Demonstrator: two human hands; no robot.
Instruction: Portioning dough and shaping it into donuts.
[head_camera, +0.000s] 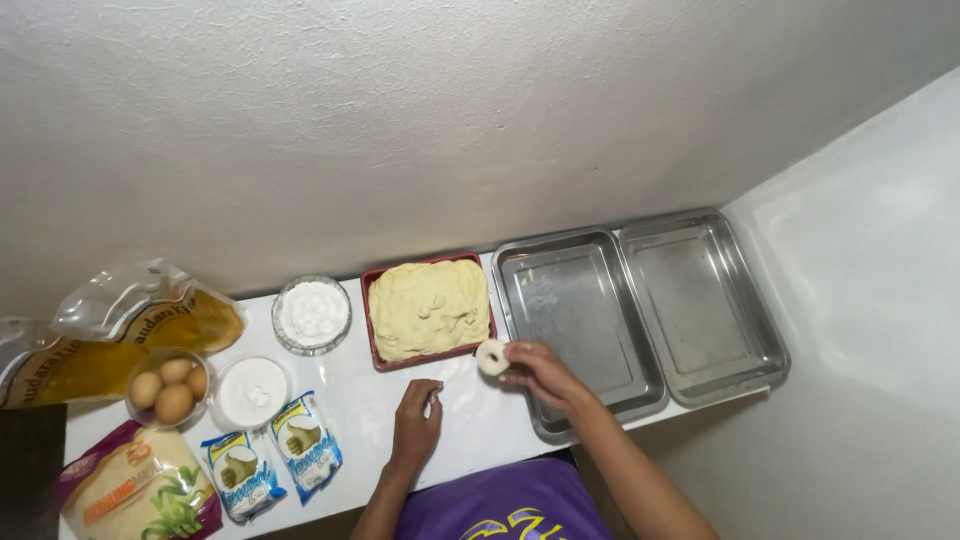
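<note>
Dough ring, small, pale and floured (492, 357), sits pinched in the fingers (515, 355) of my right hand (540, 375), held just above the worktop's (470, 420) white surface, between the red rectangular tray of yellow dough (428, 310) and the near steel baking pan (575, 320). My left hand (415, 425) rests loosely curled on the worktop, holding nothing. Bare white surface lies around both hands up to the front edge. A second steel pan (700, 300) touches the first, running to the worktop's right end. Further left stand a glass bowl of white powder (312, 314), another white-filled bowl (252, 392), a bowl of brown eggs (168, 387) and two small blue-white sachets (275, 460).
</note>
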